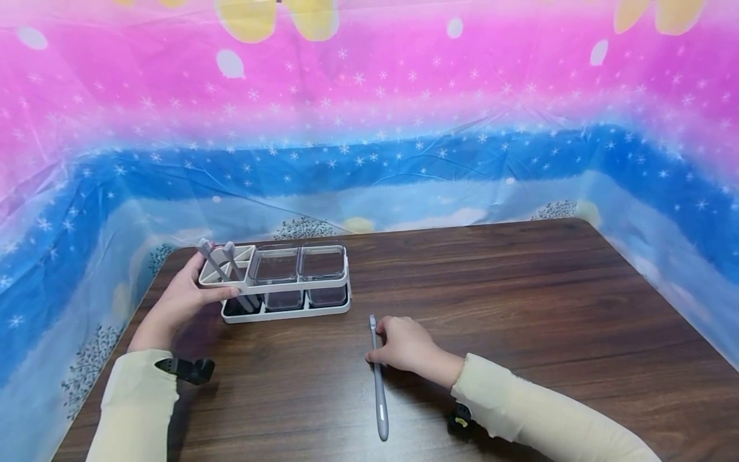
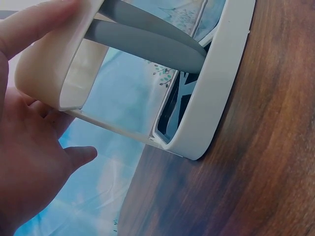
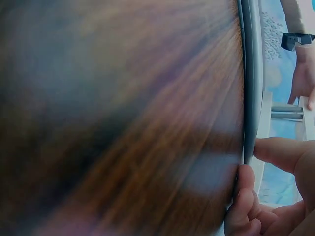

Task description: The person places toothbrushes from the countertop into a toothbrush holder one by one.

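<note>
A white two-tier toothbrush holder (image 1: 297, 284) stands on the table's left side. Two grey toothbrushes (image 1: 235, 262) lean in its left compartment, their handle ends reaching the dark-lined lower tray (image 2: 189, 147). At that end my left hand (image 1: 176, 298) grips the upper tier, thumb across the front and fingers round the far side. Right of the holder, a third grey toothbrush (image 1: 379, 398) lies along the table, its head pointing away from me. My right hand (image 1: 408, 346) pinches it near the head between thumb and fingers. In the right wrist view its handle (image 3: 252, 64) runs close along the tabletop.
Two clear square cups (image 1: 323, 263) sit in the holder's other compartments. Dark wood tabletop (image 1: 519, 289) extends to the right and front. A pink and blue printed cloth (image 1: 404, 154) hangs around the table's back and sides.
</note>
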